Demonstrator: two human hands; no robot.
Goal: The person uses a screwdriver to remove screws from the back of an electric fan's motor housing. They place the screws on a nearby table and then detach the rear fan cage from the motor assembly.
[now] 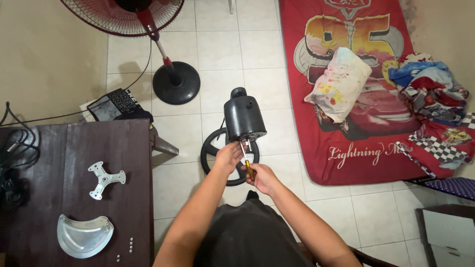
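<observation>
Fan motor housing (244,117), black and domed, stands on its stem over a round black base (217,154) on the tiled floor, just above both hands. The left hand (228,157) reaches up to the housing's lower edge, its fingers curled against the underside; whether they pinch a small part there I cannot tell. The right hand (262,178), just beside and slightly below the left, is closed around the amber handle of a screwdriver (247,163), whose shaft angles up toward the bottom of the housing, close to the left fingertips. Well to the left of the hands stands a dark wooden table (74,148) bearing a three-armed metal bracket (104,179), a curved metal plate (83,236) and a few small screws (129,244). Far above the hands a red standing fan (148,20) rises from its own base. To their right lies a red mattress (356,99) with a pillow (339,83).
</observation>
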